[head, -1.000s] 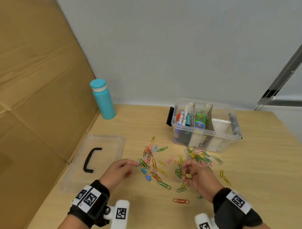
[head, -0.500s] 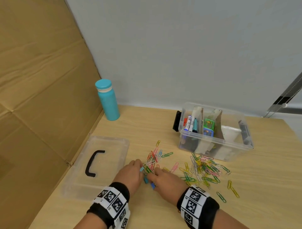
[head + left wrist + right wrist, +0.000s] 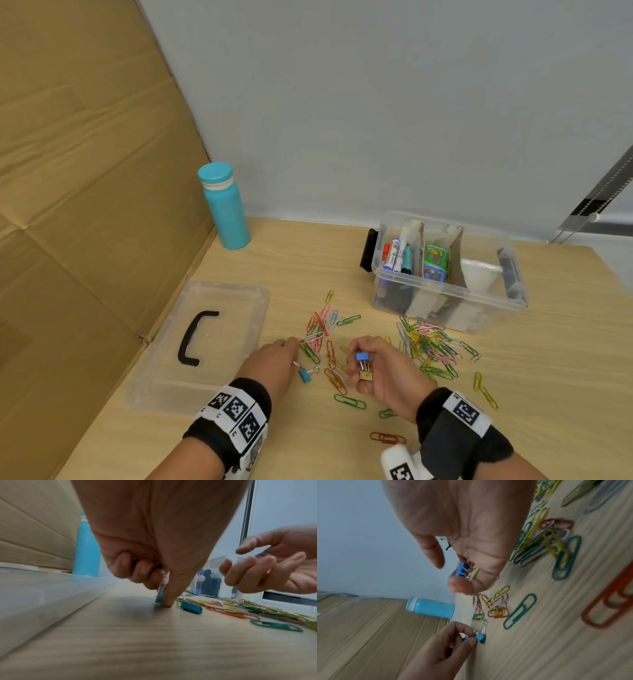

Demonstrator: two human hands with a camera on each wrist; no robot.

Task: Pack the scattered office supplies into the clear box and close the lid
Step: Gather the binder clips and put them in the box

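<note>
The clear box (image 3: 455, 292) stands open at the back right, with markers and card dividers inside. Its lid (image 3: 239, 342), with a black handle, lies flat on the left. Coloured paper clips (image 3: 431, 346) are scattered between them. My right hand (image 3: 360, 366) is raised just above the table, holding a blue binder clip (image 3: 360, 357) (image 3: 461, 568) and a yellow one (image 3: 365, 376) in its curled fingers. My left hand (image 3: 294, 358) (image 3: 161, 595) pinches a small teal clip down on the table. Another teal binder clip (image 3: 304, 375) (image 3: 191, 607) (image 3: 481, 638) lies at its thumb tip.
A teal bottle (image 3: 226, 209) stands at the back left by the wall. A cardboard sheet (image 3: 85, 205) walls off the left side. An orange paper clip (image 3: 387, 438) and a green one (image 3: 349, 401) lie near my right wrist. The table edge runs along the right.
Half a second ago both hands met low over the clips. My right hand has since lifted away with the blue binder clip beside the yellow one; my left stays at the teal clips.
</note>
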